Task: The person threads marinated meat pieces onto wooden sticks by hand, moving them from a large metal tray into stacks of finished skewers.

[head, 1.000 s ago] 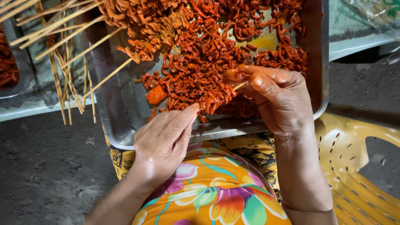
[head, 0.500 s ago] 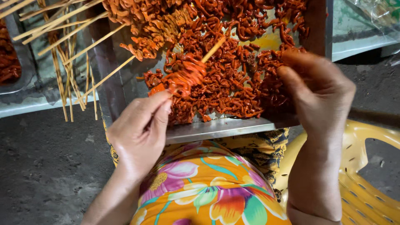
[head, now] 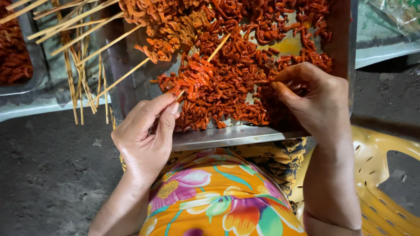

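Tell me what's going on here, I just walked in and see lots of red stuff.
A person is threading marinated red meat strips onto a skewer. The left hand pinches the skewer's lower end, with a bunch of strips already on it. The right hand reaches into the loose strips in the metal tray. Filled skewers lie across the tray's far left; bare sticks sit left of it.

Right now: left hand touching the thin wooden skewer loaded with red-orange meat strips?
Touching. Head view: left hand pinches the wooden skewer at its lower end.
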